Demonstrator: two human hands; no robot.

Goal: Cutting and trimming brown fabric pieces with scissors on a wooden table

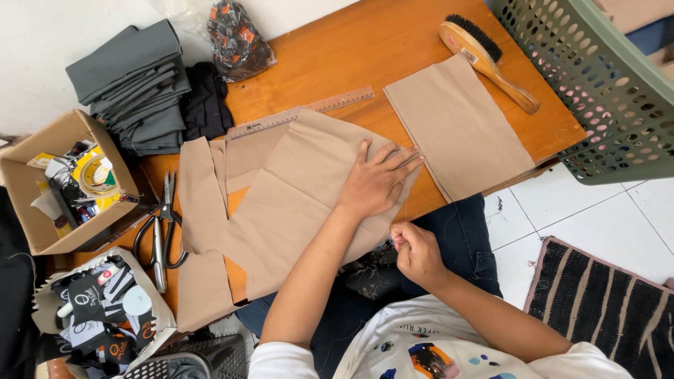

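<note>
I see my left hand (375, 184) lying flat with the fingers spread wide on the tan cloth piece (295, 203), pressing it against the wooden table (337, 56), which keeps the fabric from sliding. The cloth sits in the middle of the table, its near edge hanging over toward my lap. My right hand (415, 250) is below the table edge, fingers pinched narrow as if on a fine thread; a thin line seems to run up from it to the cloth's corner near my left fingertips, though it is too faint for me to be sure. A second, rectangular tan piece (460, 130) lies just right of the first, apart from both hands. A metal ruler (302, 112) rests along the far edge of the cloth, and a wooden brush (488, 60) lies near the table's far right corner, next to a green perforated basket (611, 91). To the left, scissors (163, 228) lie just beside the cloth, within easy reach. Further left are a cardboard box (53, 182) of odds and ends and a stack of folded grey fabric (137, 84); a box of black-and-white labels (105, 309) sits near the lower left.
</note>
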